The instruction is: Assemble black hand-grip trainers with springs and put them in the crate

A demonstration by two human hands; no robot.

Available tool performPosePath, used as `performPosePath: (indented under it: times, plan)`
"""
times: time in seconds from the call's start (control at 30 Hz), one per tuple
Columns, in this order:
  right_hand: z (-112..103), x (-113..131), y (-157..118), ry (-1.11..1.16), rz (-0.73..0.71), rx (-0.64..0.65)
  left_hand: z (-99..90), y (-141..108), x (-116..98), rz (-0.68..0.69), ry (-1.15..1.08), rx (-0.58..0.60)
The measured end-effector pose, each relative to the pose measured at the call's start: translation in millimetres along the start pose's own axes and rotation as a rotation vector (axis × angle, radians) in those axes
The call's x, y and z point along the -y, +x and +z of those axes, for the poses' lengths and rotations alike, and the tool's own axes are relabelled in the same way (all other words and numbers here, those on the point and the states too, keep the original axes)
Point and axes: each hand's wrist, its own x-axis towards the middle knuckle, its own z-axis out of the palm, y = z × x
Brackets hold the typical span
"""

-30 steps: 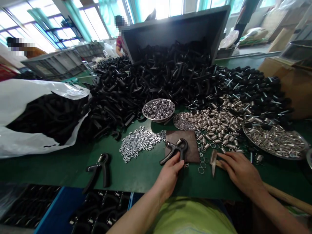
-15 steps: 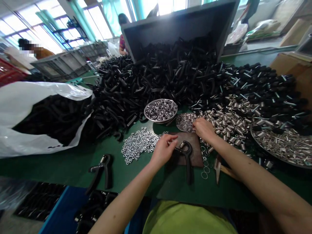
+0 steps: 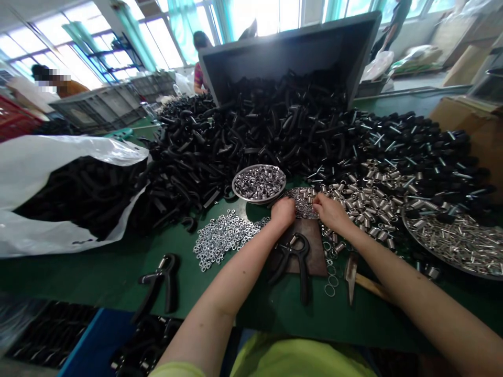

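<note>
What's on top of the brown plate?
A black spring grip lies on the brown plate, its handles overhanging the near edge. The surface under the grip is hidden.

Before us the table (image 3: 113, 277) is deep green, and the handles (image 3: 255, 133) heaped on it are black. Our nearer hand grip (image 3: 304, 277) is black too, with a silvery coil, over a dark brown plate (image 3: 317, 254). We see bright silver nuts (image 3: 222, 241), silver-grey rings (image 3: 304, 209) and warmer, nickel-toned springs (image 3: 369, 209). The hammer (image 3: 351, 277) pairs brownish-grey metal with tan wood. Our shirt (image 3: 306, 358) is plain yellow-green, the bag (image 3: 70, 149) white, the big bin (image 3: 283, 47) grey, the left-hand crate (image 3: 15, 118) red, the cardboard box (image 3: 485, 125) brown, the curtains (image 3: 184, 29) turquoise.
</note>
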Motion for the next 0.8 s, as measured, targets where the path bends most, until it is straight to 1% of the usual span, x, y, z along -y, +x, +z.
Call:
performPosePath:
  times: [0.17,0.23,0.33,0.43,0.53,0.67,0.8]
  plan:
    - [-8.0,7.7,-17.6,0.257,-0.014,0.013,-0.7,-0.1,3.1,0.015,-0.014,0.014]
    - [-7.4,11.9,-26.5,0.335,-0.027,0.049,-1.4,0.3,3.5,0.022,-0.029,0.024]
    - [-2.1,18.2,-37.3,0.422,-0.065,0.138,-2.2,1.3,3.3,0.021,-0.058,0.026]
    - [5.5,23.4,-43.0,0.464,-0.108,0.197,-2.6,1.9,4.0,0.007,-0.104,0.001]
    - [11.5,27.3,-44.2,0.475,-0.128,0.218,-2.4,2.7,6.5,-0.027,-0.164,-0.015]
    - [14.9,32.1,-41.9,0.47,-0.12,0.249,-2.0,4.7,10.8,-0.089,-0.25,-0.005]
    - [15.0,36.1,-39.1,0.466,-0.092,0.293,-1.8,6.0,14.0,-0.121,-0.334,0.01]
